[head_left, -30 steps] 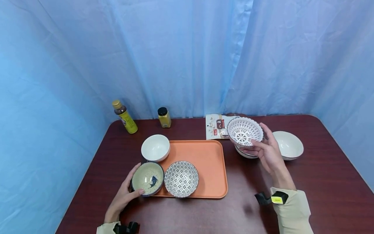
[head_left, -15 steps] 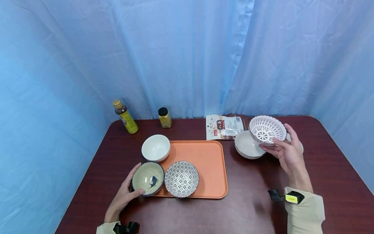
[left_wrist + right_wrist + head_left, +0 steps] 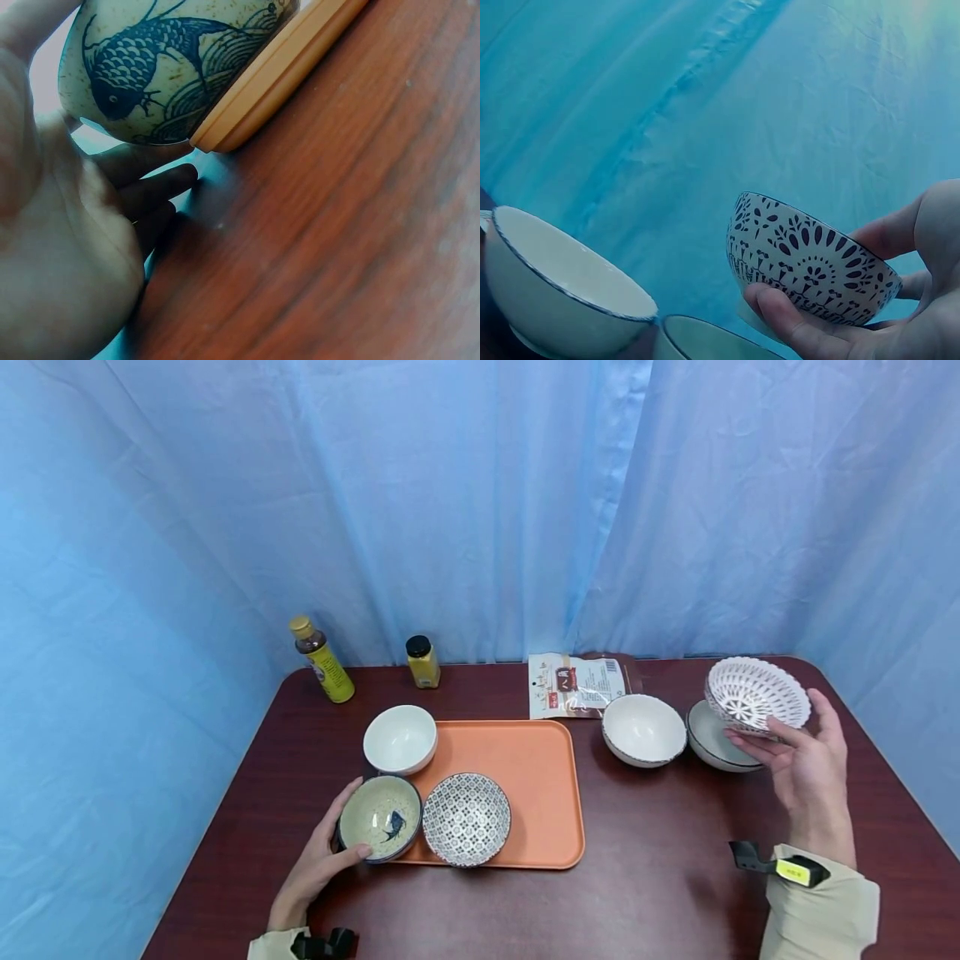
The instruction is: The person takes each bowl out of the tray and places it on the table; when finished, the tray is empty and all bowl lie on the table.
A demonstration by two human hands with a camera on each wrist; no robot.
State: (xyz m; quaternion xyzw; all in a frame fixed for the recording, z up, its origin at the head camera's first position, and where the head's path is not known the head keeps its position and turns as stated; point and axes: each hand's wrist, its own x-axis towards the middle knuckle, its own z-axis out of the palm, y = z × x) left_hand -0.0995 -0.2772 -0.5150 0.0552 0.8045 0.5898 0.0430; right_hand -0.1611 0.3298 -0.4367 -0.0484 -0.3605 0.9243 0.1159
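Observation:
My right hand (image 3: 813,764) grips a scalloped patterned bowl (image 3: 756,693) and holds it raised over a white bowl (image 3: 722,742) at the table's right. In the right wrist view the gripped bowl (image 3: 810,259) shows dark petal marks outside, with the right hand (image 3: 900,300) around its side. My left hand (image 3: 318,856) curls around a greenish bowl (image 3: 378,817) at the tray's left edge, thumb at the rim. The left wrist view shows a blue fish on this bowl (image 3: 161,67), beside the left hand (image 3: 67,225). A grey-patterned bowl (image 3: 466,820) sits next to it on the tray.
An orange tray (image 3: 543,793) lies mid-table, with a white bowl (image 3: 400,739) at its upper left corner. Behind stand a yellow-labelled bottle (image 3: 328,670) and a black-capped jar (image 3: 423,667). A printed packet (image 3: 573,687) lies left of another white bowl (image 3: 643,731). Blue curtains (image 3: 480,510) hang behind.
My right hand has carried the scalloped bowl rightward, from over the left one of the two white bowls to above the right one. My left hand has stayed on the greenish bowl.

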